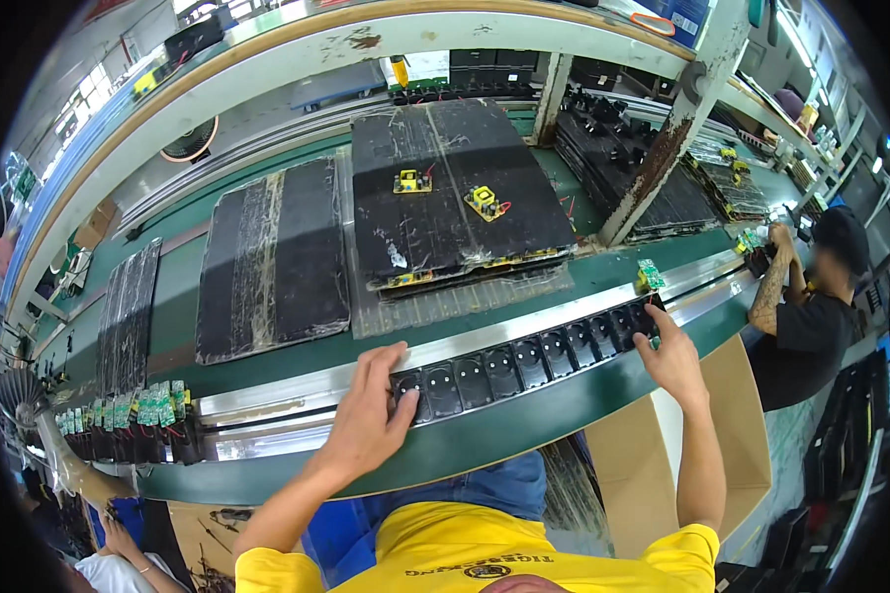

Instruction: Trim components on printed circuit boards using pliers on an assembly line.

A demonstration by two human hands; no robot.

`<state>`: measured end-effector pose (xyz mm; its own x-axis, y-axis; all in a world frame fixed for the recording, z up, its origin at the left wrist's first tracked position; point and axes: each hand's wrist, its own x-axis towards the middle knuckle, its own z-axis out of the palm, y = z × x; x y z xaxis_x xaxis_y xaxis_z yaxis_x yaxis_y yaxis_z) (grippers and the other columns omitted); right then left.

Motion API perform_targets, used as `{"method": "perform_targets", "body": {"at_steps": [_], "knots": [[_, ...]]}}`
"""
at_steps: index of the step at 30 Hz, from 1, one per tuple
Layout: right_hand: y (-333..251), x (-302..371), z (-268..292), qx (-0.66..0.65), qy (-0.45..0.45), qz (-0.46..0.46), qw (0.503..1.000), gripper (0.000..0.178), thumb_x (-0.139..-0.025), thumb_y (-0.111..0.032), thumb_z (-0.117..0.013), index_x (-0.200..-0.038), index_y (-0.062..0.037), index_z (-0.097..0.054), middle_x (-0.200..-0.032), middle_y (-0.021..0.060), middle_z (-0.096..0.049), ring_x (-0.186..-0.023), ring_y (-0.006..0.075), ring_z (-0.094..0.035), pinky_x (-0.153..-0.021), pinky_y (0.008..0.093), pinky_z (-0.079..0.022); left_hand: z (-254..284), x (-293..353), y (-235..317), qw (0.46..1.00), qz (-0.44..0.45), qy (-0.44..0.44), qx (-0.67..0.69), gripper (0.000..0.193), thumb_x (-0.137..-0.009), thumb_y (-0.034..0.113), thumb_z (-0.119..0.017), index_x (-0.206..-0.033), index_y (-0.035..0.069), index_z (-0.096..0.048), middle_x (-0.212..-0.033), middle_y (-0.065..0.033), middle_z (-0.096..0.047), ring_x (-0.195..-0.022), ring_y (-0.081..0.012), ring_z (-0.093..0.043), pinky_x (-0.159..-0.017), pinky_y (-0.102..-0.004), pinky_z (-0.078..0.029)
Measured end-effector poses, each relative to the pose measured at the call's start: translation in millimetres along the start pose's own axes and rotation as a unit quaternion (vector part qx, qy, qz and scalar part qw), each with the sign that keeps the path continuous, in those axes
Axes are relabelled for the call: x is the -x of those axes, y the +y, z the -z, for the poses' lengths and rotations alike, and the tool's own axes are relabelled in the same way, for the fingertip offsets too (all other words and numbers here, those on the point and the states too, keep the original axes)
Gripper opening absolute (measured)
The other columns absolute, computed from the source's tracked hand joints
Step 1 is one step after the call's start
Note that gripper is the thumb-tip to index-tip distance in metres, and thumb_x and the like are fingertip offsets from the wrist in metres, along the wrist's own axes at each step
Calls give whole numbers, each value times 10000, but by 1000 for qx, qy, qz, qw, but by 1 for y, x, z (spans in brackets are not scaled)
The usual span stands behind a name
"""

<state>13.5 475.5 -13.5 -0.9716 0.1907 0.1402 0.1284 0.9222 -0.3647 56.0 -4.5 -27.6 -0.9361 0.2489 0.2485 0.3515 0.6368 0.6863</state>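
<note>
A matte green workbench (485, 450) sweeps across the frame, a shiny metal rail (267, 406) running along its front. At upper centre lies a flat black stack (435, 232) under creased clear tape, with small yellow-and-black components (412, 182) on top and more yellow parts between its layers. An open cardboard box (618, 460), smooth and brown, stands at lower right. Along the rail at centre sits a row of black plastic housings (532, 362), squarish, glossy and shallow. The left hand (364, 420) rests its thumb against the row's left end; the right hand (670, 361), fingers parted, touches the right end; neither is clenched. Beside it, a green circuit board (650, 275) stands upright.
</note>
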Motion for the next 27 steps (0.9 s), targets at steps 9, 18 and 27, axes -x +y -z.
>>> {"method": "perform_targets", "body": {"at_steps": [9,18,27], "knots": [[-33,65,8,-332,166,-8,929,277,-1168,-242,-667,-1366,-60,-732,-923,86,-744,-785,184,-664,-732,288,-514,53,-160,-44,944,-175,124,-249,396,-1027,192,-741,-1404,90,-671,-1336,-125,-677,-1105,-344,-695,-932,-473,-618],[-81,136,-26,-592,101,1,800,519,-1143,-132,-589,-1660,-89,-587,-846,28,-625,-726,116,-530,-641,251,-427,15,-349,-165,975,-92,-42,-198,668,-1043,190,-810,-1637,57,-535,-1389,-166,-708,-1246,-393,-707,-1051,-471,-593],[-168,85,-38,-485,10,129,865,675,-925,-15,-869,-1581,-60,-716,-1260,67,-675,-945,137,-532,-842,244,-450,11,-122,19,906,-86,-174,376,968,-1032,-12,-777,-1826,80,-232,-1291,-156,-743,-1224,-235,-725,-1063,-331,-562]]}}
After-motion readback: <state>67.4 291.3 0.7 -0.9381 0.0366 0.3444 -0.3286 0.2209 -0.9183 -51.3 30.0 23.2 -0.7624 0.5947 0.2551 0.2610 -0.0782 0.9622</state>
